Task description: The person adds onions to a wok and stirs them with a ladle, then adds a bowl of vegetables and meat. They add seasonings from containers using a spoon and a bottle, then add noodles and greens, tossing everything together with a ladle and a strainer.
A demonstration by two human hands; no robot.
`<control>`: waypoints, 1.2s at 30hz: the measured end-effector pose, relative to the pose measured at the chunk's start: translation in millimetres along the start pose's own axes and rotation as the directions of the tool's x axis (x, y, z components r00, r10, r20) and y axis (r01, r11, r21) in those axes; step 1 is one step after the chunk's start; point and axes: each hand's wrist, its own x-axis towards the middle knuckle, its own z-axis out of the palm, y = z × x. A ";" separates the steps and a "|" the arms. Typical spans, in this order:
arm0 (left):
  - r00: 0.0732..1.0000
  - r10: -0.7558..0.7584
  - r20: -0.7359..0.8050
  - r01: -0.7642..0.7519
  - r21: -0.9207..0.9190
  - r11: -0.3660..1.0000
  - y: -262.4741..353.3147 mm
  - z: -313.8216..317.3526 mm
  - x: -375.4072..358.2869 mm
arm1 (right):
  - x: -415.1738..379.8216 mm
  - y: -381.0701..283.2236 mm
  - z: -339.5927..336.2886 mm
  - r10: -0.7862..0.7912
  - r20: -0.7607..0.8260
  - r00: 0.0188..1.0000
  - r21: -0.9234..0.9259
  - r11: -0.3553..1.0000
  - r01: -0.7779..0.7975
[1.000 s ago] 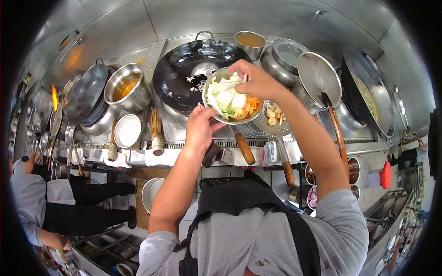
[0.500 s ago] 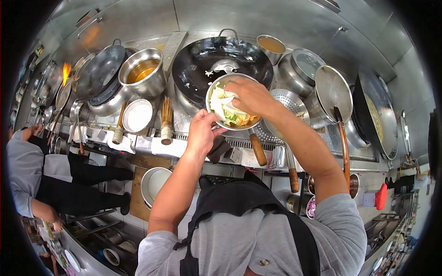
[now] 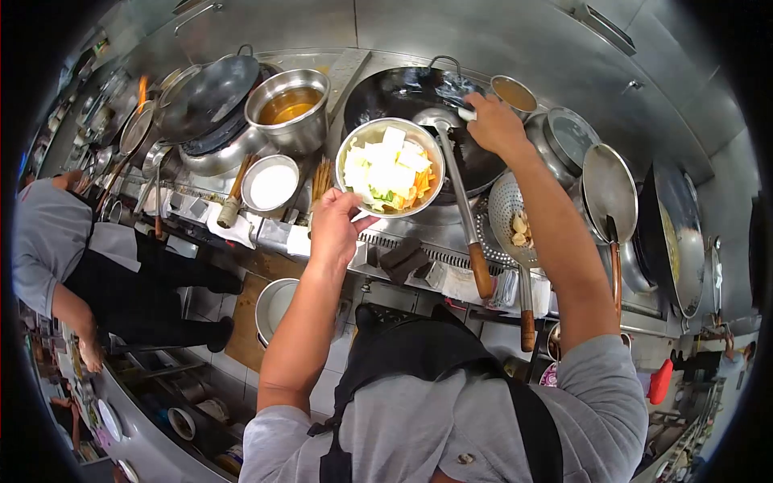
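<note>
My left hand grips a metal bowl by its near left rim, thumb over the edge. Cut vegetables fill it: pale cabbage pieces, orange strips and some green. Above the right side of a black wok, my right hand is closed, a pale piece of cabbage at its fingertips. A ladle with a wooden handle leans with its head in the wok. Below my right forearm lies a perforated strainer holding several pale brown pieces.
Left of the wok stand a pot of amber liquid, a bowl of white contents and a bamboo brush. A mesh strainer and another wok are on the right. A co-worker stands at the far left.
My right hand has left the bowl and moved up and right over the wok with a piece of cabbage. The bowl has shifted slightly left, and the view has turned a little.
</note>
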 end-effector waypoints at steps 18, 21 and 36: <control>1.000 -0.027 0.000 0.027 -0.068 0.997 -3.8 -15.8 6.9 | -12.2 -42.7 -13.0 -0.233 -0.066 0.970 -0.009 0.972 0.233; 1.000 -0.008 0.015 0.009 -0.040 0.999 -0.2 -15.1 9.3 | -20.6 -43.1 -23.5 -0.317 0.016 0.948 -0.067 0.946 0.317; 0.980 -0.065 0.187 0.058 0.042 0.997 -8.5 30.6 12.5 | -39.8 -45.5 -23.7 -0.524 0.322 0.789 -0.046 0.824 0.565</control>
